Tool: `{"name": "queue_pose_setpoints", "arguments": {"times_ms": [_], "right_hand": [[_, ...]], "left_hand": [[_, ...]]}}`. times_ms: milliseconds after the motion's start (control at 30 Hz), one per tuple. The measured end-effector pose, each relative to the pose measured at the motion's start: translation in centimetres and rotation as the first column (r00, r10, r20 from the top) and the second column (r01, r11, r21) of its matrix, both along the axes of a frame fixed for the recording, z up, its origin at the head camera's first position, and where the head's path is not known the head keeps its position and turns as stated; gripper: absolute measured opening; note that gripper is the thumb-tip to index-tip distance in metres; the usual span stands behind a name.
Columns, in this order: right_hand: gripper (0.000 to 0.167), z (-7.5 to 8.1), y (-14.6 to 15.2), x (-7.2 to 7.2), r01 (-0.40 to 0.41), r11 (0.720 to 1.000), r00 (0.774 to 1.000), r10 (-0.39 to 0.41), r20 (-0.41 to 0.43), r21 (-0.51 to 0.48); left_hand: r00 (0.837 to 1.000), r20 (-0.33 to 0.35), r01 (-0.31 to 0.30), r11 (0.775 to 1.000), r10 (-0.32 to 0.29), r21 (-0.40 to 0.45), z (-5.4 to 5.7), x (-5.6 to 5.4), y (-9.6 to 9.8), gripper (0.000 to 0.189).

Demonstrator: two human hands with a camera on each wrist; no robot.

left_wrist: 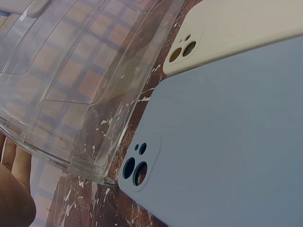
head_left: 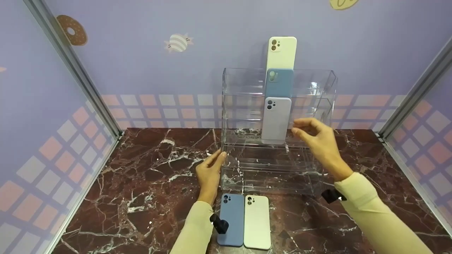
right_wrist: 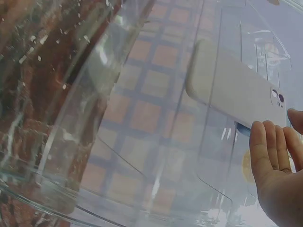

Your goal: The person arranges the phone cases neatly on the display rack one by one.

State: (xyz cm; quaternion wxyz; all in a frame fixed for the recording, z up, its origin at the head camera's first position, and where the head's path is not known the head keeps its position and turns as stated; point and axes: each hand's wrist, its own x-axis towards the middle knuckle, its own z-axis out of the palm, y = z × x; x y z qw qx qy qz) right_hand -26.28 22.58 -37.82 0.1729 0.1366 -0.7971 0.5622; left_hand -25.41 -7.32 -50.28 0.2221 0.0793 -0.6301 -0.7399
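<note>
A clear tiered display stand [head_left: 247, 155] holds three phone cases one above another: a cream case [head_left: 287, 53] at the top, a blue case [head_left: 282, 84] below it, and a pale lilac case [head_left: 276, 121] lowest. My left hand [head_left: 208, 173] grips the stand's left side edge with fingers and thumb. Just right of the lilac case is my right hand [head_left: 323, 144], its fingers bent loosely and holding nothing. In the right wrist view, those fingertips [right_wrist: 258, 130] are near the camera-hole end of the lilac case [right_wrist: 236, 85].
Two more cases lie flat side by side in front of the stand: a grey-blue case [head_left: 233, 225] and a cream case [head_left: 257, 222]. They rest on a dark red marbled table [head_left: 141, 197]. Patterned lilac walls [head_left: 141, 63] enclose the back and sides.
</note>
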Motion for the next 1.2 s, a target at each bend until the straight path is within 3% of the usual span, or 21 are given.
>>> {"name": "queue_pose_setpoints", "arguments": {"times_ms": [200, 967, 1200], "right_hand": [[0.027, -1.8, -0.7, 1.5, -0.013, 1.000, 0.999, 0.013, 0.052, 0.003], [0.023, -10.0, -3.2, 6.4, -0.104, 0.994, 0.980, 0.107, 0.168, -0.031], [0.022, -12.1, -3.7, 7.4, -0.136, 0.991, 0.971, 0.130, 0.203, 0.016]], "left_hand": [[1.000, -0.009, -0.015, 1.000, 0.015, -0.009, 0.1, 0.0, 0.0, 0.027], [0.999, -0.030, 0.035, 0.999, -0.035, 0.000, -0.3, 0.1, -0.3, 0.028], [1.000, -0.024, 0.008, 1.000, -0.008, -0.008, -0.2, 0.1, -0.2, 0.029]]}}
